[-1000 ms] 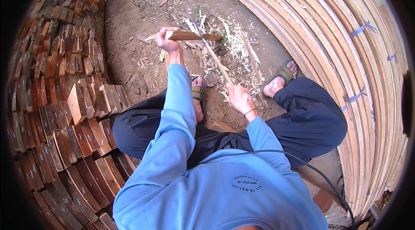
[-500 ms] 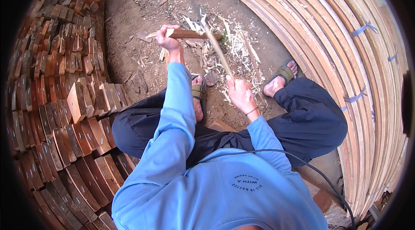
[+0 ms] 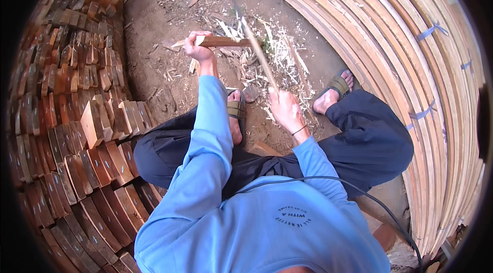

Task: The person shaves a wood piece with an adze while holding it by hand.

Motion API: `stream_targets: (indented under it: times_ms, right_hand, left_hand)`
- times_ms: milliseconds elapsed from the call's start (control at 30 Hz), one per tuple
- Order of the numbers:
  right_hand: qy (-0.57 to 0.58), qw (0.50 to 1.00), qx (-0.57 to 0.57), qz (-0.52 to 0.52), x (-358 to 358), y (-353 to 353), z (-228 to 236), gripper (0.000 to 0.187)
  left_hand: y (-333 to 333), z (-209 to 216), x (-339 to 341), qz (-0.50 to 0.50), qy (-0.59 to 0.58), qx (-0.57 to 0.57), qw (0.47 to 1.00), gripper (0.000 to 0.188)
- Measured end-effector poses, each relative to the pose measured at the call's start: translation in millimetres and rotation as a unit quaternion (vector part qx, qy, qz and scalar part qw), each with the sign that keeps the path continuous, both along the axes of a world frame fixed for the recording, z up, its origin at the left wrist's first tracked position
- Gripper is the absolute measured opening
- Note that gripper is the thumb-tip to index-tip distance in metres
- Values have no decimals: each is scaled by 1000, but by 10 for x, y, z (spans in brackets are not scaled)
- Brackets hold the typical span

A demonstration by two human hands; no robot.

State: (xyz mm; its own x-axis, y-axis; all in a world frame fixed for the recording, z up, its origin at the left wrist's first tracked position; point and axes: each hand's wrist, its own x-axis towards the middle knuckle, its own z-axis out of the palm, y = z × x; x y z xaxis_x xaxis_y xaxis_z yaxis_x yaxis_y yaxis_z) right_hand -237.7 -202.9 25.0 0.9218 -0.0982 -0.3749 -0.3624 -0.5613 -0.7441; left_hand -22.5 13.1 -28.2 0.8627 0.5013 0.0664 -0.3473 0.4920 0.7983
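Observation:
My left hand (image 3: 201, 49) is closed round a short piece of wood (image 3: 223, 41), held crosswise above the ground with its pale cut end sticking out to the left. My right hand (image 3: 287, 111) grips the lower end of a long-handled machete (image 3: 261, 57). Its light wooden handle slants up and left, passing by the right end of the wood piece. The thin dark blade beyond is blurred, and I cannot tell whether it touches the wood. Pale wood shavings (image 3: 282, 54) lie on the ground below and around both.
Stacked wood blocks (image 3: 97, 170) rise close on my left. Long bundled wooden strips (image 3: 405, 62), tied with blue bands, curve along my right. My sandalled feet stand on the dirt floor (image 3: 154, 16), either side of the shavings. A black cable (image 3: 380, 209) crosses my lap.
The machete has shifted very slightly, its blade end a little different in angle. My left hand with the wood piece has moved slightly left.

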Motion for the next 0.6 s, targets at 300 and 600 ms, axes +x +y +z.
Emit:
stream_targets:
  times_ms: [300, 600]
  right_hand:
    - [-133, 991, -16, 4, -3, 24, -66, 41]
    - [-95, 995, -20, -10, -43, -49, -90, 43]
  left_hand:
    - [-79, 34, 75, -9, -12, 35, 999, 30]
    - [-66, 15, 60, -7, -23, 60, 998, 29]
